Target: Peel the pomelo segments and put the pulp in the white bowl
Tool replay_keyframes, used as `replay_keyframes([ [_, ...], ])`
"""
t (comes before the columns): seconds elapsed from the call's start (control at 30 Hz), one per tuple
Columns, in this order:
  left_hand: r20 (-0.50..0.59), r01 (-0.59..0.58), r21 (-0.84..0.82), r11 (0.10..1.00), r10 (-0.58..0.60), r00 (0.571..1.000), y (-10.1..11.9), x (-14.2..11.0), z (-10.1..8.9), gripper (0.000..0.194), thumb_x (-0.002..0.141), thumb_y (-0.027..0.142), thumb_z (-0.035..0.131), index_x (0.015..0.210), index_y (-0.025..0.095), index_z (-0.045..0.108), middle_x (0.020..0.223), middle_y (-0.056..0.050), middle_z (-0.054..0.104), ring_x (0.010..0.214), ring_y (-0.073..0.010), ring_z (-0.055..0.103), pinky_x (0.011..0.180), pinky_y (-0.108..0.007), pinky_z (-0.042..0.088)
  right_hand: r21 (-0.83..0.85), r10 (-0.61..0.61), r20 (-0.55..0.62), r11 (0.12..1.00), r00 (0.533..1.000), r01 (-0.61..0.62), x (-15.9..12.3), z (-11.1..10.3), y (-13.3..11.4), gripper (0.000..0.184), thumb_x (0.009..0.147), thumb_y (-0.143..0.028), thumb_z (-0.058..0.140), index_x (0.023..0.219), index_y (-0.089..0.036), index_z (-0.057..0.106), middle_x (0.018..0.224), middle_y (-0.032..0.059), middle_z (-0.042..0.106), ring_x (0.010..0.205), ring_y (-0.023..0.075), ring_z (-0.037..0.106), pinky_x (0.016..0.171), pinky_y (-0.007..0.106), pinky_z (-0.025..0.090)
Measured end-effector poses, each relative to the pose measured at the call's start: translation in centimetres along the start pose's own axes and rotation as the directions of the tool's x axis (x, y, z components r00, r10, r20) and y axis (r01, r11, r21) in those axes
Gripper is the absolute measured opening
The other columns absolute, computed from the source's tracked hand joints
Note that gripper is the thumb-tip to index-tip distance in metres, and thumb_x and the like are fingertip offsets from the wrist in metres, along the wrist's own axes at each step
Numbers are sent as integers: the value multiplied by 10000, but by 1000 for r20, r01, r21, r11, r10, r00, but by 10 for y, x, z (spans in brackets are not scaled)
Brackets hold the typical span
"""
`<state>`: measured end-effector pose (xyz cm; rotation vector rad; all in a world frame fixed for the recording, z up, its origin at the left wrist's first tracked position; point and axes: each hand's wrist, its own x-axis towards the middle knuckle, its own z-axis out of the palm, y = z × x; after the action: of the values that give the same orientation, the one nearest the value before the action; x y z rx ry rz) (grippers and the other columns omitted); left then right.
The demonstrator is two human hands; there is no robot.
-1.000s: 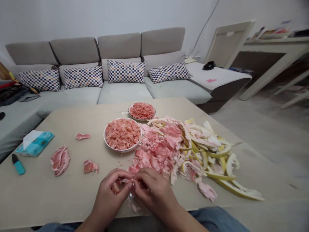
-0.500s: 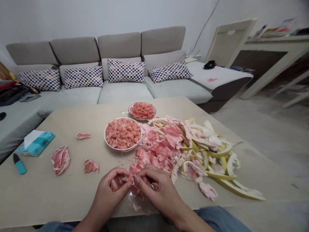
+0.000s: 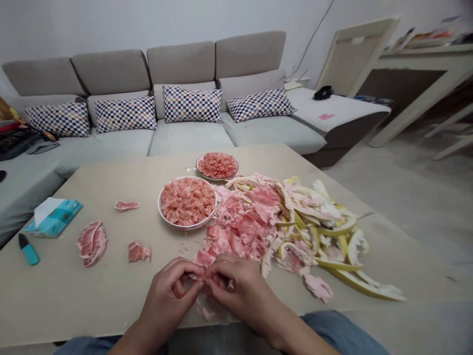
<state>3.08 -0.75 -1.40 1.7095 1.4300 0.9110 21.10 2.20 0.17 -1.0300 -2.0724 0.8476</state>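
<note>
From the head view I log the left hand (image 3: pixel 162 292) curled nearly closed, holding a pink fruit piece (image 3: pixel 179 288) above the table's (image 3: pixel 92 301) near edge, while the right hand (image 3: pixel 244 288) meets it with thumb and fingers drawn in; whether these grip the piece too, I cannot tell. Taking the hands as dial centre, I note a heaped bowl (image 3: pixel 187 203) at 11 o'clock, a filled plate (image 3: pixel 217 166) at 12, pink skins (image 3: pixel 240 227) at 1, and yellow-green rinds (image 3: pixel 338 266) towards 3. Near 10 o'clock lie a small chunk (image 3: pixel 139 252) and a larger segment (image 3: pixel 92 244).
</note>
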Motion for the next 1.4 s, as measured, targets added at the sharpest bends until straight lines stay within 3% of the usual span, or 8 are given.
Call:
replay_keyframes([
  [0.27,3,-37,-42,998,37,999,0,1,1,54,809,217,625,847,213,664,888,-44,683,774,-160,627,588,-201,453,-27,-9,-119,1000,993,6,-1,10,1,156,664,-33,540,608,-151,626,544,-13,553,502,90,493,489,184,345],
  [0.43,-54,-86,-60,995,82,995,2,-1,3,58,796,167,633,821,210,663,878,-47,693,739,-151,631,492,-182,414,129,164,-152,981,975,-145,-1,16,-1,131,664,-93,531,598,-152,627,515,-17,543,457,84,480,445,175,357],
  [0.53,-87,-155,-87,984,148,985,5,-4,2,72,795,151,640,819,212,668,867,-43,697,688,-135,626,462,-175,397,317,354,-71,894,932,-316,1,15,-2,86,668,-143,541,606,-157,599,515,-17,552,447,95,512,429,182,389],
  [0.6,-102,-207,-166,964,192,976,7,-4,1,90,798,133,638,821,215,665,858,-41,695,754,-150,640,565,-190,463,457,437,11,798,900,-393,3,11,-2,51,676,-187,573,632,-163,582,538,-14,574,465,107,548,445,192,430],
  [0.77,-140,-166,-444,880,114,983,9,3,-5,91,782,119,660,799,208,654,843,-41,678,837,-181,645,795,-302,510,684,447,195,577,873,-447,6,0,-1,138,719,-299,627,753,-181,564,626,5,648,499,132,594,443,225,496],
  [1.03,-93,-5,-589,808,-62,994,4,5,-6,92,727,157,724,782,181,654,844,-41,671,817,-173,627,780,-279,492,408,293,-76,881,953,-239,4,-5,-4,166,799,-213,549,737,-166,696,728,32,666,567,117,613,505,202,497],
  [1.27,-13,125,-615,778,-169,985,2,6,-5,138,722,222,736,815,172,647,807,-36,672,775,-177,623,746,-284,486,196,-28,-215,978,976,71,3,-6,-7,193,821,-131,563,886,-210,727,839,56,718,804,167,664,723,270,533],
  [1.4,-14,154,-584,797,-199,980,2,7,-3,130,705,235,747,773,178,653,767,-21,680,735,-156,617,706,-247,487,135,-133,-248,976,960,170,2,1,-4,147,786,-133,651,889,-206,726,805,54,723,757,161,672,690,256,540],
])
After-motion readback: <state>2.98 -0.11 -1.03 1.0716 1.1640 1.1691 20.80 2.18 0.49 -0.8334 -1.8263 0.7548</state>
